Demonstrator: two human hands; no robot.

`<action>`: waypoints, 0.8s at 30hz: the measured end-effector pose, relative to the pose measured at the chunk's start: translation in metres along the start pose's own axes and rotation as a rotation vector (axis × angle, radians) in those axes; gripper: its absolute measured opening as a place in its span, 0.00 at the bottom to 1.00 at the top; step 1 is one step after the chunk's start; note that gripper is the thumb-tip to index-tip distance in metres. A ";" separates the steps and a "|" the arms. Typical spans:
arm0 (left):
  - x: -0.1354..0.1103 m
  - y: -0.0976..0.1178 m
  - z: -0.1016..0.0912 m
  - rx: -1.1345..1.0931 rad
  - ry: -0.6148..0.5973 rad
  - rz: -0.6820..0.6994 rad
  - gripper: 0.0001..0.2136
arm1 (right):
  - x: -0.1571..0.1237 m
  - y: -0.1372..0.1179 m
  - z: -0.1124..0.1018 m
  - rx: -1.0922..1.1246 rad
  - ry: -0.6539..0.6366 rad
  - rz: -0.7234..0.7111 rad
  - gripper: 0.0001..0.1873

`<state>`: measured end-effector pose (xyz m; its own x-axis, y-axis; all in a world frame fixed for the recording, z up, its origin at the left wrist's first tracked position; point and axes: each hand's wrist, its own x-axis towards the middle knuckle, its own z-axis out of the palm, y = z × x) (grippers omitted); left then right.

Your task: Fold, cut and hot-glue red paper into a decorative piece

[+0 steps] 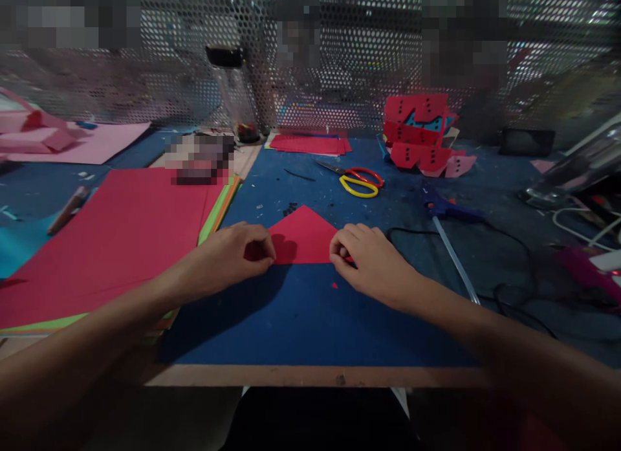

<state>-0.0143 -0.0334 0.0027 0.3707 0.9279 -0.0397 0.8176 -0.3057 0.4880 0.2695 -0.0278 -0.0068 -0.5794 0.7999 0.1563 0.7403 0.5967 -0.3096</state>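
Observation:
A red piece of paper (305,236) with a pointed top lies on the blue table surface in front of me. Its straight lower edge faces me. My left hand (242,250) pinches its left corner between thumb and fingers. At the right corner my right hand (363,260) is closed in the same way, fingers curled. Both corners are partly hidden by the hands. Just beyond the paper are small black bits (290,209), and a tiny red scrap (334,285) lies below its lower edge.
Scissors (359,182) with red and yellow handles lie beyond the paper. To the right are a blue glue gun (449,208) with its cord and a red paper model (422,137). Stacked coloured sheets (126,237) cover the left. A clear bottle (237,95) stands by the perforated metal screen (339,63).

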 end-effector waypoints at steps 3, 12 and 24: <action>0.000 -0.004 0.001 0.009 0.007 0.010 0.04 | 0.000 0.001 0.001 -0.004 0.005 -0.003 0.04; -0.003 -0.002 -0.001 0.012 0.007 -0.006 0.05 | 0.000 0.001 0.002 -0.003 0.013 -0.010 0.04; -0.013 -0.012 -0.005 0.022 0.028 -0.063 0.05 | 0.001 0.001 0.002 0.002 0.010 -0.002 0.03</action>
<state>-0.0311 -0.0410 0.0014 0.3057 0.9511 -0.0449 0.8484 -0.2507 0.4662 0.2694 -0.0267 -0.0085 -0.5774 0.7993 0.1664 0.7384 0.5982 -0.3113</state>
